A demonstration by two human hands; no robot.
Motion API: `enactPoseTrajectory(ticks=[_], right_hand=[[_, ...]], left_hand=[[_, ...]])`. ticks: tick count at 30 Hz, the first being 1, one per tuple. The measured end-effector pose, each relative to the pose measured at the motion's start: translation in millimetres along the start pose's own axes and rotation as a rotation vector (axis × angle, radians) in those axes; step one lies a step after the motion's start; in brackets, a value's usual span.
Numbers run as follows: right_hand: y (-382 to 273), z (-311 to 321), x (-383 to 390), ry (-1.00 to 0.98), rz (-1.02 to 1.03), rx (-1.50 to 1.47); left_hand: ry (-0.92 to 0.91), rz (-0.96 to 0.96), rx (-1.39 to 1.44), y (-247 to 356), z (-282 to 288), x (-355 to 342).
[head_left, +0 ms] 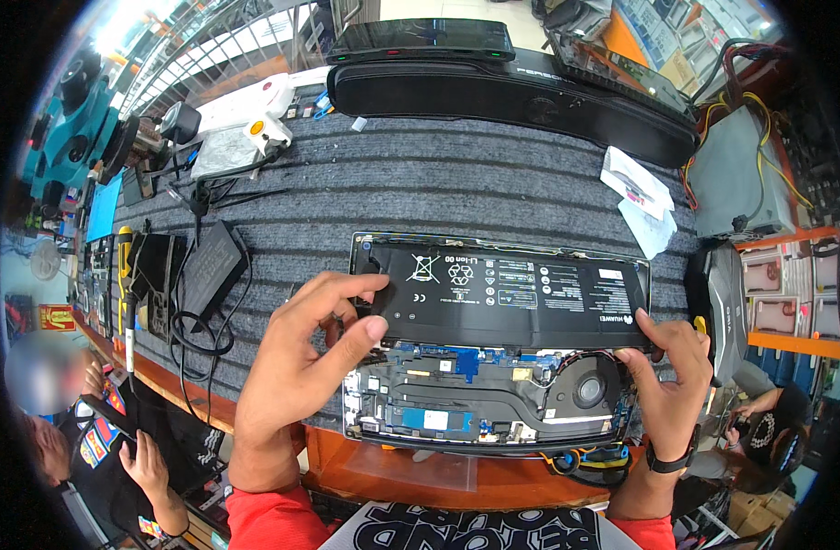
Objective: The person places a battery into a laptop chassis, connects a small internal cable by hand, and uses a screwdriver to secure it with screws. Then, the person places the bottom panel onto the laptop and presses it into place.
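Observation:
An opened laptop (456, 394) lies on the ribbed grey mat, its circuit board, heat pipe and round fan (587, 389) exposed on the near side. Across its far half lies a wide black laptop battery (511, 316) with printed labels. My left hand (314, 344) has the battery's left end between its bent thumb and forefinger. At the right end, my right hand (667, 362) grips the battery's corner, thumb near the fan and fingers along the side. Whether the battery sits in its bay or is slightly raised, I cannot tell.
A black power adapter (214, 270) with looped cable and a yellow-handled screwdriver (125, 261) lie left. Behind stands a long black speaker bar (511, 99). Torn white paper (637, 181) and a metal power supply (745, 174) are right. People sit at both lower sides.

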State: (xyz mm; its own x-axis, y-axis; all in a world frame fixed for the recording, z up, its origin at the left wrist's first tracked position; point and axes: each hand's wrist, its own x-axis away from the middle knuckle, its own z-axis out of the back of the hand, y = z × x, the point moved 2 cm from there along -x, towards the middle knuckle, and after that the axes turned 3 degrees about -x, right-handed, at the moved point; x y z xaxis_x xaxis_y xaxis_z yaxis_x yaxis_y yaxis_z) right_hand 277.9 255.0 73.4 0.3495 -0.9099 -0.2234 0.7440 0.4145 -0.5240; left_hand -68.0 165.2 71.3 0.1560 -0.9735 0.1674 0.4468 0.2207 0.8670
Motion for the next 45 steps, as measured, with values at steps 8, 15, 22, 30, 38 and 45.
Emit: enactPoseTrajectory(ticks=[8,15,22,30,38,45], right_hand=[[-0.1,0.8,-2.4,0.015,0.055,0.016],[7.1,-1.7,0.5,-0.037,0.075,0.066],[6.5,-4.0,1.2,-0.087,0.037,0.088],[7.4,0.1,-0.3,-0.094,0.046,0.090],[2.7,-4.8,-2.9,-0.114,0.074,0.143],[2.0,-7.1,1.2,-0.100,0.021,0.158]], left_hand=[[0.024,-0.318,-0.435,7.4,16.3,4.1],[-0.140,-0.328,-0.275,18.4,2.7,0.7],[-0.059,-0.225,-0.363,4.5,-3.0,0.5],[-0.026,-0.254,-0.321,4.8,-9.0,-0.1],[0.066,-0.235,-0.277,1.1,0.2,4.4],[0.183,-0.209,-0.325,0.9,10.6,-6.9]])
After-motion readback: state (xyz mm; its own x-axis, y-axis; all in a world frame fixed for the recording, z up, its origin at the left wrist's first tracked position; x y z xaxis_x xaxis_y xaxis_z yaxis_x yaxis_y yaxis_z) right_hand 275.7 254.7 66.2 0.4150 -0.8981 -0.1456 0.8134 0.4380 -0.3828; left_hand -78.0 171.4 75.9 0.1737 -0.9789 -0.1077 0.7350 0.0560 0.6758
